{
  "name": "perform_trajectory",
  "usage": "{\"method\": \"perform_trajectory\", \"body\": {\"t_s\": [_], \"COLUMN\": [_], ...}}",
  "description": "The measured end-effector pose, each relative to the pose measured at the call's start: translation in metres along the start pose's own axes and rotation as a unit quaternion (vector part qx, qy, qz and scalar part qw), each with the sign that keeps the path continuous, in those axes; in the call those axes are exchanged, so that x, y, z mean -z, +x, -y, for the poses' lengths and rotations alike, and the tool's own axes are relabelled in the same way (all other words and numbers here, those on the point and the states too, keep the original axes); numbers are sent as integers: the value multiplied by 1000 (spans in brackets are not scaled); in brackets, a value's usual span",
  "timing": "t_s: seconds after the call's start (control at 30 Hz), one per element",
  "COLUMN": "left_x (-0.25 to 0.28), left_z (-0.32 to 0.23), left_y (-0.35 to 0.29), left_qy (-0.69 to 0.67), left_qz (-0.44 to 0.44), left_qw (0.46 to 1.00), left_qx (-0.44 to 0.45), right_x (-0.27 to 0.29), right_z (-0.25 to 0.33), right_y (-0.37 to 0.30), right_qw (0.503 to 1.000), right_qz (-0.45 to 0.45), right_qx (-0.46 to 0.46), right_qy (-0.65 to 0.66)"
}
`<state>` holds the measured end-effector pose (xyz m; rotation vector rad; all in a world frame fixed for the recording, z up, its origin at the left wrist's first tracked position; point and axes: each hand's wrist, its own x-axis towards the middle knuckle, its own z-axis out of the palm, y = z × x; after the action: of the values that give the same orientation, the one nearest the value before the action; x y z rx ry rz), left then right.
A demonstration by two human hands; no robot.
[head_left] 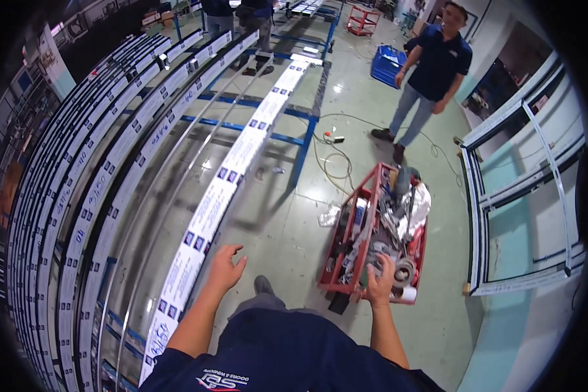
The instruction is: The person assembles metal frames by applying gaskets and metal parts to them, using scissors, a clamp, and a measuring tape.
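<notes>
My left hand (225, 266) is raised with its fingers apart and holds nothing. It is nearest to a long profile bar (210, 204) covered in white protective film, which lies on a blue metal rack (305, 153). My right hand (379, 279) hovers over the near end of a red tool cart (375, 196), fingers spread and nothing visible in them. The cart's top is piled with tools, crumpled clear plastic (417, 212) and rolls of tape (404, 270). Whether my right hand touches anything there, I cannot tell.
Several more film-wrapped profiles (104, 176) stand side by side on the left. A person (431, 72) in a dark shirt stands beyond the cart. A cable (336, 163) lies on the floor. Large window frames (522, 196) lean at the right; a blue bin (388, 65) stands farther back.
</notes>
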<state>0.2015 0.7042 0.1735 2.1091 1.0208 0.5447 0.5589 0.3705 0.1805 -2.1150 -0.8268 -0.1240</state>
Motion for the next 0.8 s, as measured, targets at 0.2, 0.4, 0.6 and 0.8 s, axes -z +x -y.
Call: {"method": "perform_trajectory", "body": {"t_s": [0.2,0.4,0.6,0.8], "left_x": [9,-28,-91,-121], "left_z": [-33,-49,-64,-133], "left_y": [157,307,469,587], "left_qy": [-29,-26,106,185], "left_qz": [-74,-126,-184,-171], "left_qw": [996,991,977,959], "left_qx": [-45,20,36,131], "right_x": [-107,-239,-420,-580], "right_z": [14,-44,-72,-61], "right_y": [182,427,786,1067], "right_qw": [994,986,969,967], "right_qz": [101,117,171,183], "right_qx": [39,117,173,163], "right_qy": [19,21,51,-74]}}
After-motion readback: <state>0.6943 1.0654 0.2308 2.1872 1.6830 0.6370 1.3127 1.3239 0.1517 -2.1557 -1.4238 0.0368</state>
